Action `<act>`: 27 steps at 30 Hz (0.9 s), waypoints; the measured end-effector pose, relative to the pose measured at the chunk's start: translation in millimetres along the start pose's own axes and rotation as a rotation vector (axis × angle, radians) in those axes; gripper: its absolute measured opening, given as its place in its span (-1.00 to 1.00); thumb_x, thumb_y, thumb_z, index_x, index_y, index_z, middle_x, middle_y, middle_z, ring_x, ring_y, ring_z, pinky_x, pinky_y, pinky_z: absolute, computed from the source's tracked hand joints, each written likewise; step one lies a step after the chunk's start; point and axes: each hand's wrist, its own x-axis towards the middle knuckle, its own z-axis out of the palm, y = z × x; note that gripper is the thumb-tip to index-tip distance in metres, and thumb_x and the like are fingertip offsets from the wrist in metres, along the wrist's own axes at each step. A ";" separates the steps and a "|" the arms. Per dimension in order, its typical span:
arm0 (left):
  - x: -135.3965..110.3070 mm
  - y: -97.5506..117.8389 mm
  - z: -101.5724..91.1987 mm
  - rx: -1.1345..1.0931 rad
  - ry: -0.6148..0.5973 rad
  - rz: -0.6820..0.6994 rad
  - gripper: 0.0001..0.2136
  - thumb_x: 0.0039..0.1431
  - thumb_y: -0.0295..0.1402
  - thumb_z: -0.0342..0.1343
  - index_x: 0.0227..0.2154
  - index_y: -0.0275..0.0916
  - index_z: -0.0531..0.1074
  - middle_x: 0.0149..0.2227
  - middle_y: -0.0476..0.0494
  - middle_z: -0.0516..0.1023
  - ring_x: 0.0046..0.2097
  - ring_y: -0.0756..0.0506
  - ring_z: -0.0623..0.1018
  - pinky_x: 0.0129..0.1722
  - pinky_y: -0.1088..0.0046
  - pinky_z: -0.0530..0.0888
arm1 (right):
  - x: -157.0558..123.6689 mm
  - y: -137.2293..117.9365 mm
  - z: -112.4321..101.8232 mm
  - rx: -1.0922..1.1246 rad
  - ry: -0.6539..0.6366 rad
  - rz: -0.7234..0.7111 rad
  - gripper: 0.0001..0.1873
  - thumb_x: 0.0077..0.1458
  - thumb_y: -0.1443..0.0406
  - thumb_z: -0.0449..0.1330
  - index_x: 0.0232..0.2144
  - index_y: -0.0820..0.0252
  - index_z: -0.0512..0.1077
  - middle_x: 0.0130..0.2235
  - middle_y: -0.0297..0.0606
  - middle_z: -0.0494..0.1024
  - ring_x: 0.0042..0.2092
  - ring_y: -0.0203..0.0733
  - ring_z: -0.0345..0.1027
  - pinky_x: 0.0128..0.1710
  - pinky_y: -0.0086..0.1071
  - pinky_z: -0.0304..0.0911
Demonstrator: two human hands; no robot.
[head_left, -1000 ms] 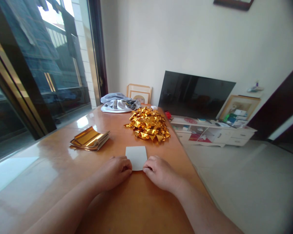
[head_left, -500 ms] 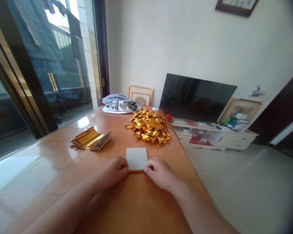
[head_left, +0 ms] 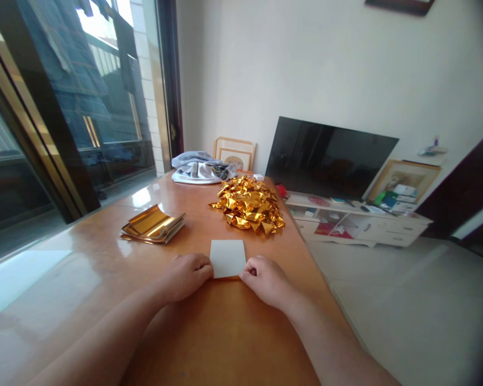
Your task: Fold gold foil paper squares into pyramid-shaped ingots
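One table [head_left: 209,338]; one white cabinet [head_left: 398,225] beyond, with red and white things [head_left: 333,230] in its open shelves; on the table, one heap of folded gold paper [head_left: 249,206], one stack of gold sheets [head_left: 153,225]; left hand [head_left: 190,274] and right hand [head_left: 268,280], pinching the near corners of one pale sheet [head_left: 227,259] before the heap; gold strip [head_left: 227,278] along its near edge plainer than a second ago.

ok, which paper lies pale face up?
The square sheet between the left hand and right hand; the stack's top sheet and the folded pile show gold.
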 end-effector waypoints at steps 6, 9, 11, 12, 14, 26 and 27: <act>-3.1 5.9 -3.1 0.023 -0.003 -0.004 -0.73 0.19 -0.11 0.04 -0.46 -0.17 0.46 -0.38 -0.02 0.56 -0.31 -0.11 0.50 -0.35 0.41 0.22 | -0.2 -0.3 -0.5 -0.010 0.003 0.006 -0.81 0.16 0.23 0.20 -0.47 0.16 0.46 -0.36 -0.32 0.55 -0.31 -0.26 0.35 -0.35 -0.44 0.06; -2.4 3.5 -0.4 0.035 0.007 -0.015 -0.73 0.18 -0.11 0.05 -0.48 -0.17 0.45 -0.41 -0.01 0.55 -0.33 -0.10 0.49 -0.37 0.41 0.20 | -0.3 -0.7 -1.0 -0.009 0.000 0.018 -0.80 0.16 0.23 0.20 -0.47 0.16 0.46 -0.36 -0.31 0.56 -0.31 -0.25 0.35 -0.35 -0.44 0.06; -1.4 0.9 1.8 0.041 0.014 -0.014 -0.73 0.19 -0.13 0.04 -0.50 -0.18 0.42 -0.42 -0.01 0.54 -0.35 -0.09 0.48 -0.39 0.42 0.18 | -0.2 -0.5 -0.8 -0.006 -0.002 0.028 -0.79 0.16 0.21 0.20 -0.47 0.16 0.46 -0.37 -0.31 0.55 -0.31 -0.25 0.34 -0.35 -0.44 0.07; -0.9 -0.1 2.7 0.042 0.016 -0.016 -0.73 0.19 -0.14 0.03 -0.51 -0.18 0.41 -0.43 0.00 0.53 -0.36 -0.08 0.48 -0.40 0.42 0.17 | -0.2 -0.3 -0.6 -0.005 0.000 0.031 -0.79 0.16 0.20 0.20 -0.47 0.16 0.47 -0.37 -0.31 0.55 -0.32 -0.25 0.34 -0.35 -0.44 0.07; -0.2 -1.1 3.9 0.039 0.019 -0.021 -0.73 0.19 -0.14 0.03 -0.51 -0.19 0.40 -0.44 0.00 0.53 -0.37 -0.08 0.47 -0.41 0.42 0.15 | 0.1 0.1 -0.1 -0.007 0.005 0.033 -0.79 0.17 0.20 0.20 -0.47 0.16 0.47 -0.36 -0.30 0.55 -0.32 -0.25 0.34 -0.35 -0.44 0.07; 3.2 -0.8 8.2 0.077 0.061 -0.034 -0.76 0.16 -0.18 0.04 -0.52 -0.19 0.39 -0.41 -0.04 0.53 -0.38 -0.07 0.45 -0.43 0.41 0.16 | 1.3 -0.1 1.6 -0.049 0.029 0.065 -0.76 0.19 0.15 0.22 -0.45 0.15 0.47 -0.36 -0.30 0.54 -0.31 -0.24 0.34 -0.36 -0.42 0.06; 3.6 -1.0 8.7 0.085 0.065 -0.031 -0.76 0.16 -0.18 0.04 -0.52 -0.19 0.39 -0.41 -0.05 0.53 -0.38 -0.07 0.45 -0.43 0.41 0.16 | 1.1 -0.1 1.7 -0.049 0.031 0.064 -0.76 0.20 0.16 0.22 -0.45 0.15 0.47 -0.35 -0.30 0.54 -0.31 -0.24 0.35 -0.35 -0.42 0.06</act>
